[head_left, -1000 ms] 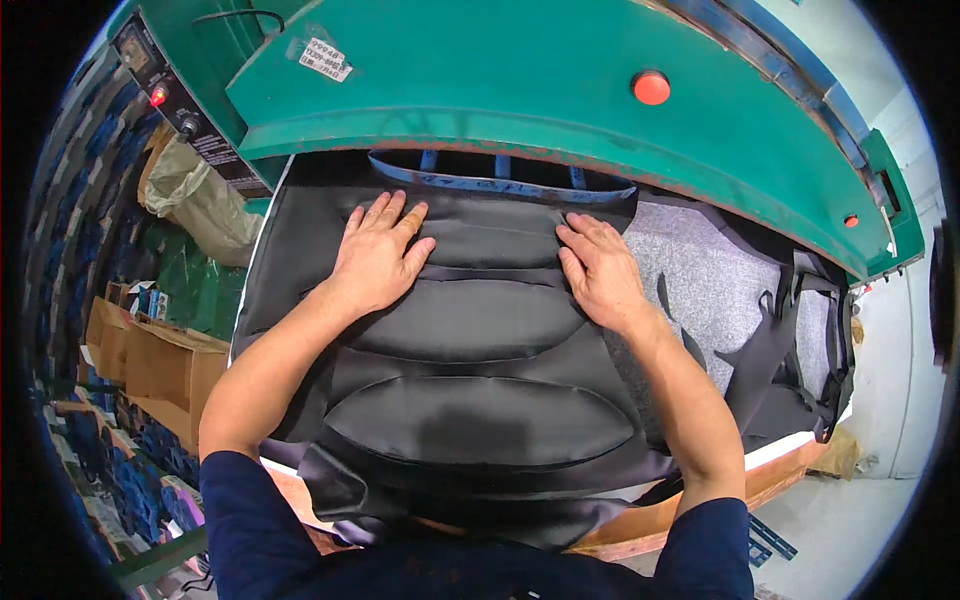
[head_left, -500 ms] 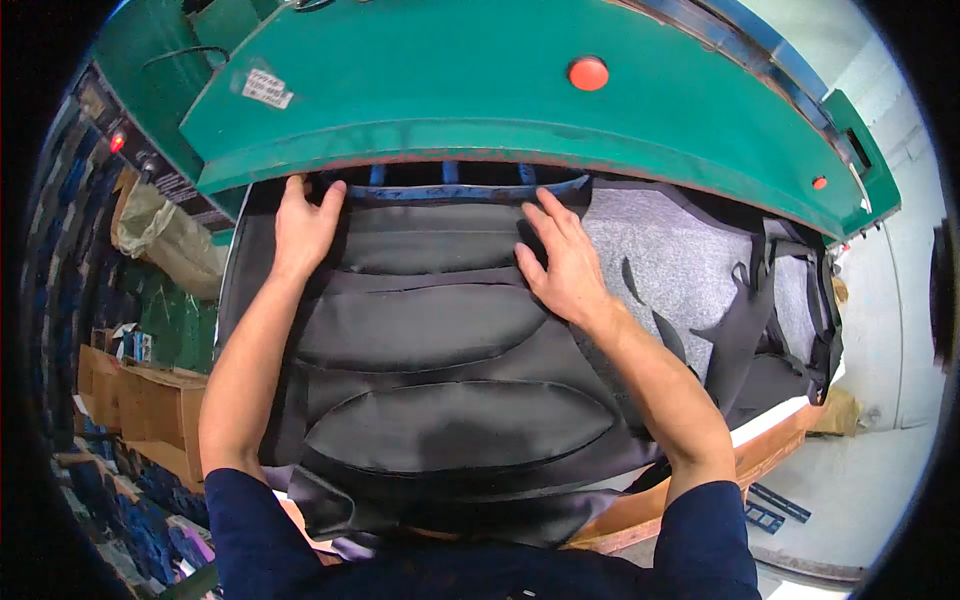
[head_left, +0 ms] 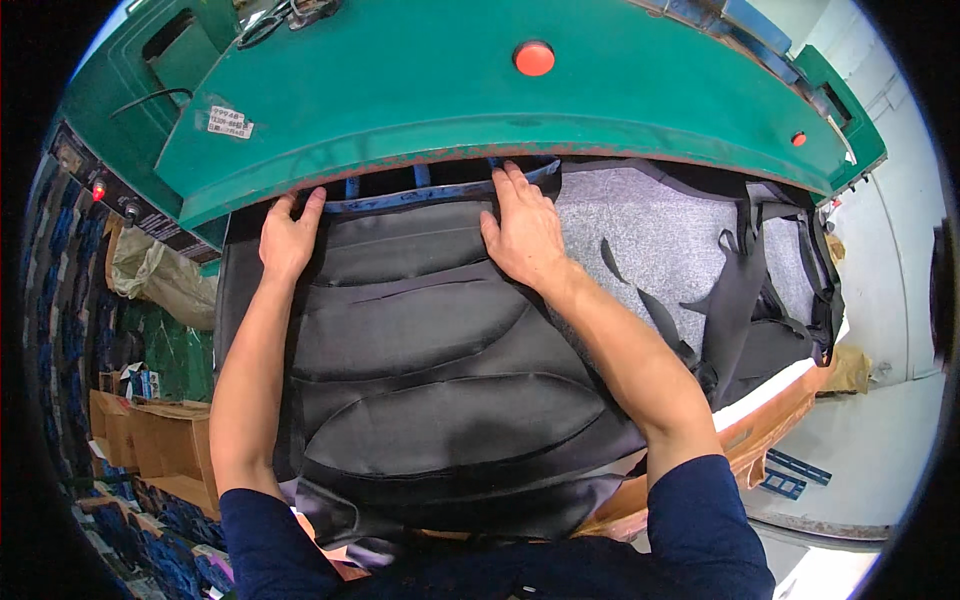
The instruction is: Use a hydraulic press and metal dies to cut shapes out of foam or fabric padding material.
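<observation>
I see the hands farther toward twelve o'clock than a second ago, when both lay on the black cover (head_left: pixel 430 330). Now the open right hand (head_left: pixel 528 235) rests fingers on the blue frame (head_left: pixel 424 189) at twelve. The left hand (head_left: pixel 288 238) meets its nine-o'clock end; I can't tell whether it grips.

Person's left hand (head_left: pixel 290 238) is at the left end of a curved blue frame (head_left: pixel 400 198); right hand (head_left: pixel 528 228) lies across its right part. Green machine (head_left: pixel 400 85) stands just beyond. Black padded cover (head_left: pixel 410 325) spreads nearer; grey fabric (head_left: pixel 660 225) lies right.
</observation>
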Motion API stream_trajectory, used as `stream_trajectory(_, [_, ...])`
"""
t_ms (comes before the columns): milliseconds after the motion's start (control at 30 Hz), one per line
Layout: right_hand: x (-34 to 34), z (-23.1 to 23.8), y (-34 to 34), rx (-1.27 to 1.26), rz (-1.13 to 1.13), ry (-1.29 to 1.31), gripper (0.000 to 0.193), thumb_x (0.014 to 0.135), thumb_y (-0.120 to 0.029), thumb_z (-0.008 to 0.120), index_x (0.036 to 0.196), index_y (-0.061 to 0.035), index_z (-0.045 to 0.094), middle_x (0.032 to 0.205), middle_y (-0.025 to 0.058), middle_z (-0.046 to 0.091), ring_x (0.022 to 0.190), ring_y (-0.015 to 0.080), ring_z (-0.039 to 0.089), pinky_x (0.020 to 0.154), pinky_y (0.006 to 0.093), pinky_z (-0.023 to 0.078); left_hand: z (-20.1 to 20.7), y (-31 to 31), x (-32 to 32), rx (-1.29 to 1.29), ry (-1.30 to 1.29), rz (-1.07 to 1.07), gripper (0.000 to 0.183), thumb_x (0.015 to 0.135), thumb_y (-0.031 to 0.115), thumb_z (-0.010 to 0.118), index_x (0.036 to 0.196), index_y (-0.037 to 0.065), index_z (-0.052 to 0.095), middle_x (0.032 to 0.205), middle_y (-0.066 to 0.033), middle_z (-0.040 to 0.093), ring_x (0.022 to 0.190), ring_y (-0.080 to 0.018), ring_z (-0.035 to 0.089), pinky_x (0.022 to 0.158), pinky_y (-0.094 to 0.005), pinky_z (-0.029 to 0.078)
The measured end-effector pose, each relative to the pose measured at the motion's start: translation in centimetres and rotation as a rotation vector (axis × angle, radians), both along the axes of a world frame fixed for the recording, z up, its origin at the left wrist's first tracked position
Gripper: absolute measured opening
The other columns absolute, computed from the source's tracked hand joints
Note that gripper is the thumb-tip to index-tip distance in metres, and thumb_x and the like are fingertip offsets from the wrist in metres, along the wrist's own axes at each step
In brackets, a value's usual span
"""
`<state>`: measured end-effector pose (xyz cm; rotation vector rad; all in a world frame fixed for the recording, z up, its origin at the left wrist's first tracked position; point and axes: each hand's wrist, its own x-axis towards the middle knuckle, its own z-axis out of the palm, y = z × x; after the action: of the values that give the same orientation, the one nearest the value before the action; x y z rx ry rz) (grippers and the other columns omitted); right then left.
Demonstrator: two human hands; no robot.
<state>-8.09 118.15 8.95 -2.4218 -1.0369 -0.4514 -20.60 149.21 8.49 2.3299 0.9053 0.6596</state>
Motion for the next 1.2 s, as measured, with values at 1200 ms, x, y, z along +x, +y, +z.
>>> stream_trajectory(1200, [0.1, -1.1, 0.3, 0.050, 0.034, 0.076, 0.059, 0.090, -0.021, 0.059, 0.141, 0.0037, 0.043, 0.148, 0.0219, 0.043, 0.125, 0.0345, 0.052, 0.105, 0.0464, 0.041, -2.0, 9.1, -1.5, 0.384, 0.565, -0.173, 0.062, 0.103, 0.046, 0.037, 0.156, 0.014, 0.030, 0.162, -0.0130, 0.028, 0.150, -0.0278, 0.024, 0.120, -0.0497, 0.020])
